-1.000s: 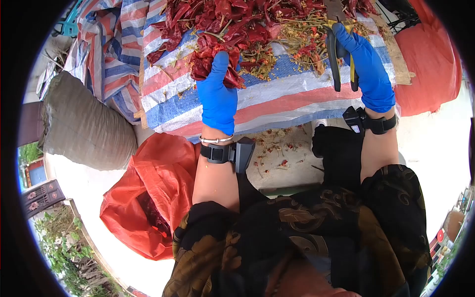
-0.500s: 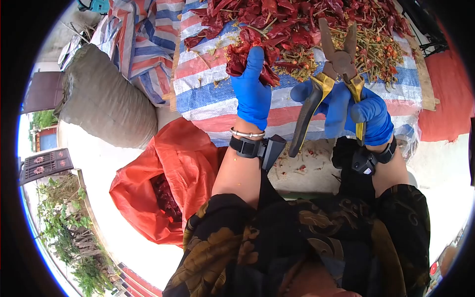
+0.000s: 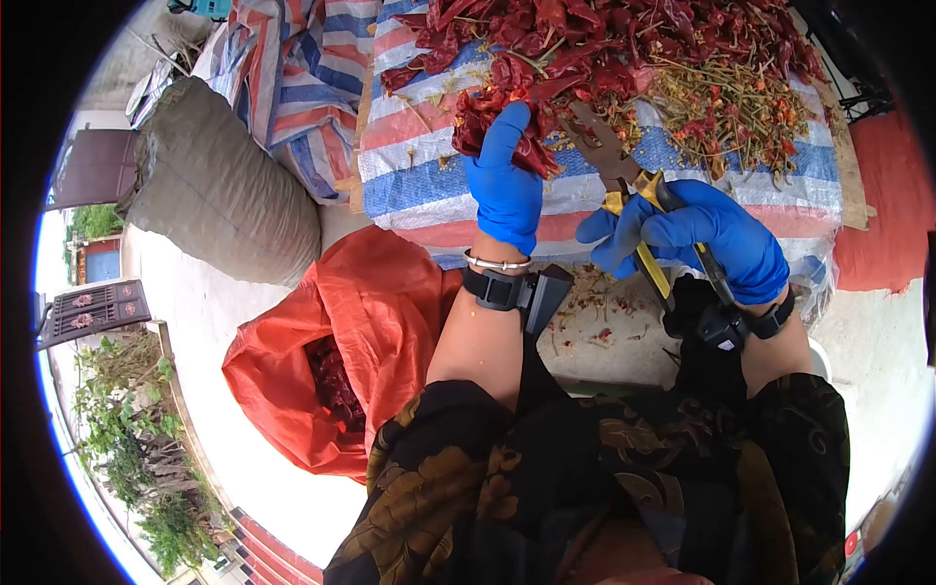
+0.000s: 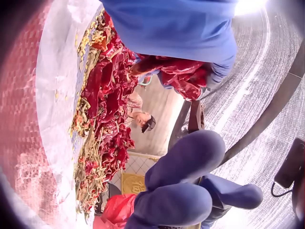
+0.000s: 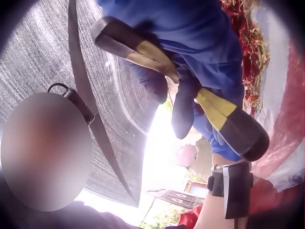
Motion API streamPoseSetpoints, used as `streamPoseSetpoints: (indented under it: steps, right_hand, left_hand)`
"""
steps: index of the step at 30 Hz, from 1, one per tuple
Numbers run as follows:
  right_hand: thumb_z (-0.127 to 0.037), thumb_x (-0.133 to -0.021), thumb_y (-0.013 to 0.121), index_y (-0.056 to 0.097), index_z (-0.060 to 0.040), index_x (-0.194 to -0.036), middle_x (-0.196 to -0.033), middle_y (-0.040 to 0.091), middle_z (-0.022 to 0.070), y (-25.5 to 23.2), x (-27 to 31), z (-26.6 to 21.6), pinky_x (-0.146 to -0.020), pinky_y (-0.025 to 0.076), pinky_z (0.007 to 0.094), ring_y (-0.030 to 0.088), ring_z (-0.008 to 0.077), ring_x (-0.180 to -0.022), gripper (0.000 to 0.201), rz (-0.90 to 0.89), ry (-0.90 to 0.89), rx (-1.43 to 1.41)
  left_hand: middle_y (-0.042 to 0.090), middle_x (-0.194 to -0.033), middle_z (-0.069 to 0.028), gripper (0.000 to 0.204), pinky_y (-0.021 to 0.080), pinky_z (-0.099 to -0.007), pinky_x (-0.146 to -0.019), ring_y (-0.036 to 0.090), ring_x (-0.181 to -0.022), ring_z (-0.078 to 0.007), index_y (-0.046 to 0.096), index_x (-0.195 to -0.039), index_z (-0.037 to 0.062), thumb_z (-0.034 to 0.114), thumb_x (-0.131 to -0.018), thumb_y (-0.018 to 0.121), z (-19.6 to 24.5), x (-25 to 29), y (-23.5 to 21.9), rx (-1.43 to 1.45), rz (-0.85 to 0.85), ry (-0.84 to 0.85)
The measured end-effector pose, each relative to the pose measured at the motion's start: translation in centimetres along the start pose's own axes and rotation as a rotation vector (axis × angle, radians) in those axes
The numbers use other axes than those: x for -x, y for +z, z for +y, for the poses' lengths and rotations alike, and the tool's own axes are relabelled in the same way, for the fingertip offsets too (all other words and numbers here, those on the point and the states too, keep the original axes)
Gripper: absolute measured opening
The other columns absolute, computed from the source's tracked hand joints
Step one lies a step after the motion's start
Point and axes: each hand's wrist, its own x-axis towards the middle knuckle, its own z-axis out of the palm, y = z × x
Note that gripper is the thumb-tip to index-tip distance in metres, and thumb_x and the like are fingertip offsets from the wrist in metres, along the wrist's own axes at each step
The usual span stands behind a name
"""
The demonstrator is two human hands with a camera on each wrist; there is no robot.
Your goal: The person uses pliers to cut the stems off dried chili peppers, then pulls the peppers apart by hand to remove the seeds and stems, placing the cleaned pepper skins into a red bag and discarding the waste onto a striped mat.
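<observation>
In the head view my blue-gloved left hand grips a bunch of dried red chilies, thumb laid along the near side. The left wrist view shows glossy red chilies just beyond that glove. My right hand, also gloved in blue, holds pliers with yellow-and-black handles. Their rusty jaws point up and left, slightly parted, close to the right of the bunch. From the right wrist, both pliers handles appear spread, with fingers between them.
A striped woven sheet covers the table. On it lie a heap of red chilies and, to the right, a pile of cut stems. An open red bag and a grey sack stand at left, another red sack at right.
My right hand has brought the pliers from the stem pile back and leftward, tilting their tips toward the chili bunch. The left hand keeps its hold on the chilies. The head view has shifted.
</observation>
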Motion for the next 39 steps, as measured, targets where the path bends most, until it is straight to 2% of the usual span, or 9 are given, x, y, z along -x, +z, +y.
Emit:
streamPoseSetpoints:
  steps: [6,8,12,15,21,27,34,36,39]
  right_hand:
    - [-0.025,-0.074,0.059,0.058,0.0104,-0.092,-0.102,0.055,0.0284,0.3,0.1,-0.5,-0.081,0.048,0.0383,0.057,0.0323,-0.097,0.04,-0.017,0.039,-0.081]
    - [-0.025,-0.074,0.059,0.058,0.0106,-0.093,-0.102,0.055,0.0286,0.1,0.1,-0.5,-0.08,0.049,0.0391,0.057,0.0328,-0.096,0.04,-0.027,0.041,-0.067]
    - [-0.024,-0.074,0.059,0.057,0.0111,-0.095,-0.102,0.055,0.0291,0.1,0.3,-0.7,-0.077,0.05,0.0406,0.058,0.0339,-0.093,0.04,-0.015,0.083,-0.103]
    - [-0.023,-0.074,0.059,0.056,0.0113,-0.095,-0.101,0.056,0.0284,0.2,0.4,-0.6,-0.077,0.05,0.0402,0.059,0.0335,-0.092,0.041,0.009,0.111,-0.092]
    - [-0.024,-0.075,0.058,0.059,0.0109,-0.088,-0.098,0.058,0.0261,0.5,0.4,-0.6,-0.075,0.051,0.0385,0.059,0.0318,-0.09,0.037,0.005,0.16,-0.056]
    - [-0.025,-0.078,0.054,0.061,0.0102,-0.08,-0.093,0.059,0.0252,0.1,0.1,0.4,-0.072,0.051,0.0359,0.061,0.0293,-0.081,0.036,0.006,0.15,-0.022]
    - [-0.025,-0.08,0.05,0.06,0.0117,-0.08,-0.092,0.058,0.027,0.1,-0.1,0.9,-0.069,0.051,0.0355,0.061,0.0302,-0.078,0.038,-0.051,0.151,-0.044]
    - [-0.025,-0.082,0.047,0.058,0.0141,-0.08,-0.093,0.058,0.0288,0.4,-0.1,1.2,-0.066,0.051,0.0347,0.061,0.0317,-0.077,0.04,-0.071,0.123,-0.222]
    - [-0.024,-0.083,0.045,0.057,0.0154,-0.081,-0.093,0.057,0.0305,0.5,-0.1,1.1,-0.064,0.051,0.0343,0.062,0.0338,-0.074,0.041,-0.073,0.142,-0.253]
  left_hand:
    - [0.059,-0.097,-0.0051,0.029,0.045,-0.0268,-0.074,0.056,-0.087,-0.0144,0.056,-0.104,0.0031,0.01,-0.076,0.061,-0.1,-0.2,-0.6,-0.067,-0.041,0.024]
    - [0.059,-0.097,-0.0059,0.029,0.045,-0.0266,-0.075,0.056,-0.087,-0.0149,0.056,-0.104,0.0026,0.011,-0.076,0.062,-0.5,-0.2,-1.0,-0.217,-0.065,0.142]
    - [0.059,-0.095,-0.0054,0.027,0.045,-0.0264,-0.074,0.056,-0.086,-0.0141,0.056,-0.103,0.0032,0.014,-0.079,0.062,0.2,0.1,0.0,-0.132,-0.039,0.082]
    - [0.058,-0.093,-0.0028,0.026,0.044,-0.0257,-0.072,0.054,-0.083,-0.0108,0.055,-0.104,0.0041,0.019,-0.083,0.06,0.3,0.3,0.3,-0.12,-0.039,0.036]
    - [0.057,-0.091,0.002,0.026,0.043,-0.0239,-0.069,0.051,-0.079,-0.0058,0.055,-0.103,0.0073,0.024,-0.084,0.06,0.3,0.1,0.9,-0.232,0.029,0.112]
    - [0.056,-0.087,0.0032,0.021,0.043,-0.0229,-0.064,0.05,-0.073,-0.0054,0.056,-0.097,0.0088,0.024,-0.083,0.061,0.3,0.0,0.3,-0.266,0.006,0.09]
    - [0.055,-0.07,0.0037,0.018,0.04,-0.0217,-0.055,0.048,-0.061,-0.0052,0.055,-0.083,0.0095,0.025,-0.081,0.063,0.8,0.3,0.8,-0.422,-0.058,0.153]
    - [0.055,-0.068,0.0037,0.018,0.039,-0.0217,-0.054,0.048,-0.06,-0.0053,0.055,-0.082,0.0092,0.025,-0.081,0.064,1.0,0.4,1.3,-0.442,-0.063,0.173]
    - [0.055,-0.069,0.0033,0.02,0.039,-0.0219,-0.054,0.048,-0.061,-0.0055,0.055,-0.083,0.0083,0.026,-0.081,0.064,0.9,0.5,1.4,-0.484,-0.021,0.208]
